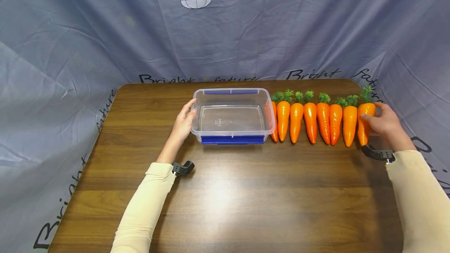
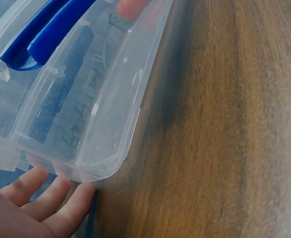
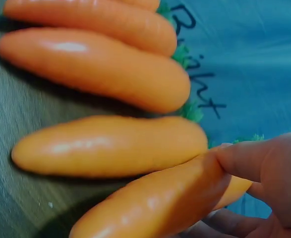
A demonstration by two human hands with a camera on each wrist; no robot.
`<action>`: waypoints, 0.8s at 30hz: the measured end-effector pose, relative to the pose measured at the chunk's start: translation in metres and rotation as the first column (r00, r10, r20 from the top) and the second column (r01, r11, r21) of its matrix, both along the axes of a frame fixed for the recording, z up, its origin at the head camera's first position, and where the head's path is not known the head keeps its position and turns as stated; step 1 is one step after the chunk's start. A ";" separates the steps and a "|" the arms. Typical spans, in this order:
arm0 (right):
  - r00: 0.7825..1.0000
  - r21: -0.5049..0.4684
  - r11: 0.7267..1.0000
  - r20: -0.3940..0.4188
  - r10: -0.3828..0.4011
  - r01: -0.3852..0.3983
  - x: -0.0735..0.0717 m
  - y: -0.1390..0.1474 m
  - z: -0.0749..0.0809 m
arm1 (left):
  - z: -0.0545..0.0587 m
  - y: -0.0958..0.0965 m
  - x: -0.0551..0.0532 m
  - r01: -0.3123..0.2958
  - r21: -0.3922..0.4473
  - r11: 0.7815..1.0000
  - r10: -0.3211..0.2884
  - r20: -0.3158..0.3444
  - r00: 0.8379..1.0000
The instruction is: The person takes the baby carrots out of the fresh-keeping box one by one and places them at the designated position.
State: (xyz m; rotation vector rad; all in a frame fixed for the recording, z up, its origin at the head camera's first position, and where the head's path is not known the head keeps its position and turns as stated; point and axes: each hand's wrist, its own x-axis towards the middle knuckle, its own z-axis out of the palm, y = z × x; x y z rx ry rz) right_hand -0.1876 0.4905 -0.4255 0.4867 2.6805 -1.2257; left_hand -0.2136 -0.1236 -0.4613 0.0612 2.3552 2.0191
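Note:
A clear plastic food container (image 1: 231, 132) with blue clip latches stands lidless on the table. My left hand (image 1: 184, 120) grips its left end, the thumb over the rim and the fingers (image 2: 68, 201) against the outer wall. To the container's right lies a row of orange carrots (image 1: 310, 122) with green tops pointing away from me. At the far right end, my right hand (image 1: 384, 122) pinches the outermost carrot (image 3: 155, 198) near its thick end, tilted beside its neighbour (image 3: 110, 146). The leftmost carrot (image 1: 274, 122) is partly behind the container's wall.
Brown wood-patterned table (image 1: 225, 206) stretches under everything. A grey-blue curtain (image 1: 246, 50) with printed lettering hangs close behind the table's back edge and along both sides. Each wrist carries a black camera mount (image 1: 183, 168).

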 end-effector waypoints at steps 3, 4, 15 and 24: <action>1.000 0.006 1.000 0.010 -0.008 0.008 0.001 0.006 -0.005 | 0.000 0.001 0.001 0.002 0.003 1.000 -0.002 -0.003 1.000; 1.000 0.013 1.000 0.014 -0.010 0.009 0.002 0.007 -0.007 | 0.001 0.001 0.001 0.002 0.003 1.000 -0.002 -0.003 1.000; 0.999 0.065 0.998 0.050 -0.022 0.019 -0.001 0.011 -0.020 | 0.001 -0.003 0.001 0.013 0.000 1.000 -0.013 0.002 1.000; 0.996 0.041 0.999 0.079 -0.036 0.033 0.002 0.010 -0.017 | 0.001 -0.003 0.001 0.010 -0.012 1.000 -0.010 -0.008 1.000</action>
